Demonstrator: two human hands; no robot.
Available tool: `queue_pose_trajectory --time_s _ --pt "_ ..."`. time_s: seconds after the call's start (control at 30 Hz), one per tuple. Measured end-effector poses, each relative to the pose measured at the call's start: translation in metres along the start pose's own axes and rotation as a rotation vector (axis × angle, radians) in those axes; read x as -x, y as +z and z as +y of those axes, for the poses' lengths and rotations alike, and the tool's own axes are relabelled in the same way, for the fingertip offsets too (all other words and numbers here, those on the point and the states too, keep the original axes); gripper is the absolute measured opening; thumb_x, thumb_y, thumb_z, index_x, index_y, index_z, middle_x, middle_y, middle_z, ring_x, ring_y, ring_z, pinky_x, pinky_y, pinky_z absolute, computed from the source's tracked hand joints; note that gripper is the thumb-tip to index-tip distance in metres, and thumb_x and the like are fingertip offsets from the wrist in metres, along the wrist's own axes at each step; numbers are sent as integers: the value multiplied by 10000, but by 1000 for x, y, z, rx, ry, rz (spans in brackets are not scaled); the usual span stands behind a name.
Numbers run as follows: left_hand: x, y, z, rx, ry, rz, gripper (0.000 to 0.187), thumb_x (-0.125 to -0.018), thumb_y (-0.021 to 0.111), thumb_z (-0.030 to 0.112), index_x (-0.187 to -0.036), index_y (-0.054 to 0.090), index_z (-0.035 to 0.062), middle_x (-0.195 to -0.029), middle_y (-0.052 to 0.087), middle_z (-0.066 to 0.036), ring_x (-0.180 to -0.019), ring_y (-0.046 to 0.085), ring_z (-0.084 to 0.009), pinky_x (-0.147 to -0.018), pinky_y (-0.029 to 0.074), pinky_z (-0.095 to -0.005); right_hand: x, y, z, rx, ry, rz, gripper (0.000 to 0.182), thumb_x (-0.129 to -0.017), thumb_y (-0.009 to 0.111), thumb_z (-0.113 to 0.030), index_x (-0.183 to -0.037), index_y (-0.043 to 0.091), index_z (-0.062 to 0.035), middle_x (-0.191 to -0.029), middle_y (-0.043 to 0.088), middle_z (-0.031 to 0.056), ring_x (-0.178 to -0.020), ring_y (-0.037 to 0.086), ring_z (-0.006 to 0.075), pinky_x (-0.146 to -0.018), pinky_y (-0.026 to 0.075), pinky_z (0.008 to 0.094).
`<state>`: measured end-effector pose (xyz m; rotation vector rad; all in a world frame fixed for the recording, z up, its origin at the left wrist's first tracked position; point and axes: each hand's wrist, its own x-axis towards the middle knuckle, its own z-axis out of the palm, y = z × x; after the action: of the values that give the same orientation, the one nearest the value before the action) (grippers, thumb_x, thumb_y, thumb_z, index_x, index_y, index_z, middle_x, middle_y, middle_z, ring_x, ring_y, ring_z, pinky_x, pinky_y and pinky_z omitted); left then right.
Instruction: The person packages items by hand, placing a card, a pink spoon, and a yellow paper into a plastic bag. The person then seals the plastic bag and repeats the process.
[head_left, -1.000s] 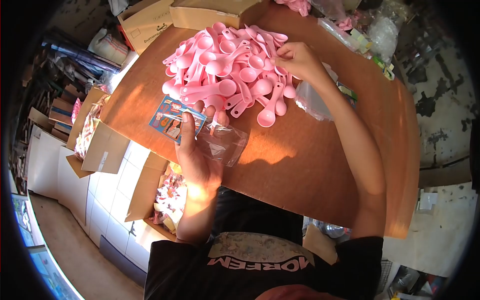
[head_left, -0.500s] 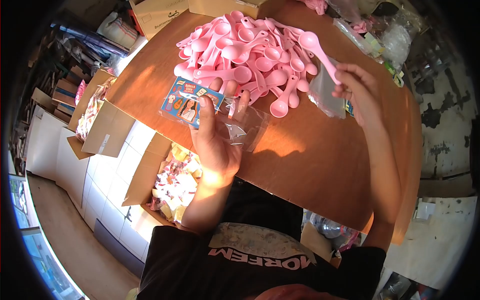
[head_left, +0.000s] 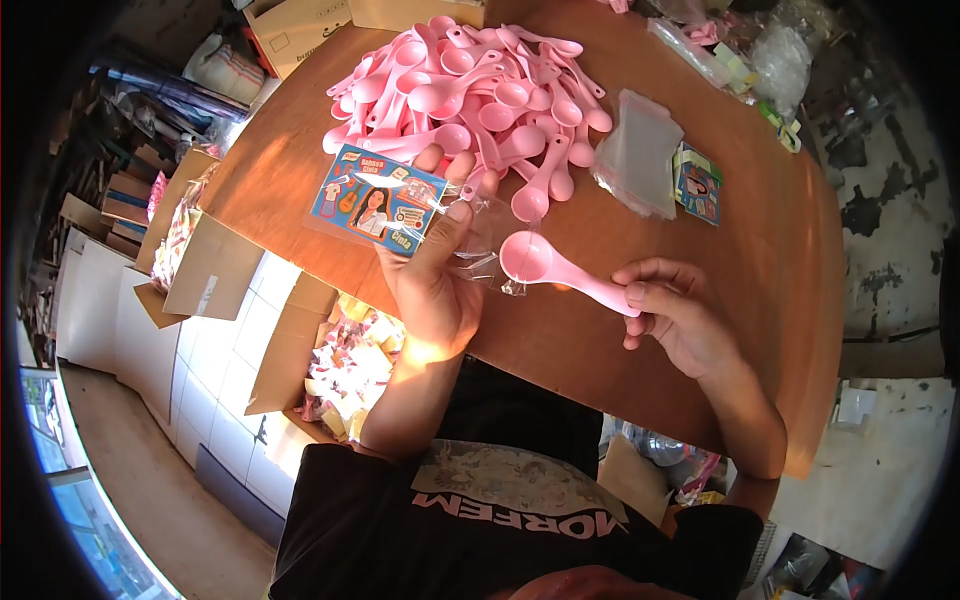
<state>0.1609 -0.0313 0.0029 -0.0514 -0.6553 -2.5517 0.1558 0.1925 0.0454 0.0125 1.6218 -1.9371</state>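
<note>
My left hand [head_left: 440,265] is closed on a clear plastic bag [head_left: 485,225] with a blue printed card [head_left: 372,200] inside it, the card's picture side facing up. Between the thumb and fingers of my right hand [head_left: 680,310] is the handle end of a pink measuring spoon [head_left: 560,268]. Its bowl points left and sits right at the mouth of the bag. Beyond my left hand, a large heap of pink spoons [head_left: 470,95] lies on the brown table [head_left: 640,370].
A stack of clear bags [head_left: 640,155] lies right of the heap, beside a small pile of blue cards [head_left: 697,190]. Below the table's left edge stands a cardboard box [head_left: 285,345] holding many filled packets [head_left: 350,365]. Another open box [head_left: 215,265] is farther left.
My right hand has brought the spoon from beside the heap down and left to the bag's opening. My left hand still holds the bag and card, its thumb shifted off the card's middle.
</note>
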Motion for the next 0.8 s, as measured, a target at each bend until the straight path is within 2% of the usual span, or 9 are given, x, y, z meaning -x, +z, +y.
queue_pose_trajectory --time_s 0.3,0.57,0.8 --pt "5 -4 -4 -117 50 -94 521 -816 530 -148 -1307 402 -29 -1280 504 -157 -1180 525 -283 -1024 428 -485 -4 3 4 -72 -12 -56 209 -875 630 -98 -1045 623 24 -792 633 64 -636 623 100 -577 558 281" --pt "7 -6 -4 -64 93 -184 537 -815 550 -130 -1315 401 -5 -1326 467 -128 -1212 495 -255 -1051 383 -511 -7 4 6 -157 -52 -69 213 -879 632 -104 -1053 622 17 -814 630 62 -655 620 107 -602 558 286" --pt "9 -7 -3 -112 46 -186 605 -805 561 -92 -1355 344 33 -1338 468 -133 -1258 463 -272 -1067 355 -528 -8 14 4 -9 -51 -41 206 -890 625 -107 -1055 625 16 -832 628 66 -673 616 109 -611 557 286"
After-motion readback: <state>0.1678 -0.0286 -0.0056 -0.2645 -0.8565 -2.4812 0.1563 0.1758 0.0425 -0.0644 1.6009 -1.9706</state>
